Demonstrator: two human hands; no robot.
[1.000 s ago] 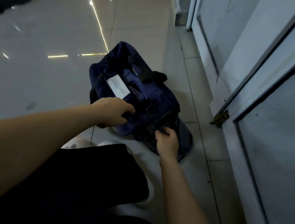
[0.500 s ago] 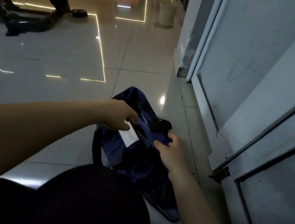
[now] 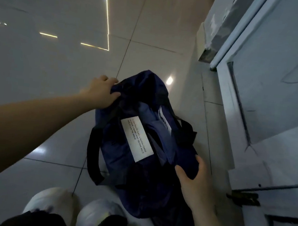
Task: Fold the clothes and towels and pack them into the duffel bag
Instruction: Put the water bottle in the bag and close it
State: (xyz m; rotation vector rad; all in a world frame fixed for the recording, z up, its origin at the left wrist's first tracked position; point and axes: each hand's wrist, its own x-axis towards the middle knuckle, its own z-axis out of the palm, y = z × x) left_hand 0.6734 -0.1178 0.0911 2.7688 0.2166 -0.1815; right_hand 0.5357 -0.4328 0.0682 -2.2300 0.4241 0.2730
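The dark blue duffel bag (image 3: 140, 149) is sitting on the shiny tile floor (image 3: 57, 65), just beside a pale door (image 3: 277, 90). The left hand (image 3: 100, 92) is gripping the bag's far end, fingers curled over the cloth. The right hand (image 3: 195, 181) is holding the near side, thumb and fingers pinching the fabric.

glossy pale tiled floor (image 3: 57, 65) carries a navy duffel bag (image 3: 121, 156) and two white shoes (image 3: 95, 216) just beside it.

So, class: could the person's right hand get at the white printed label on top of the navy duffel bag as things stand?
Probably yes: the right hand grips the duffel bag near its end, and the label lies uncovered just beyond it, nothing between.
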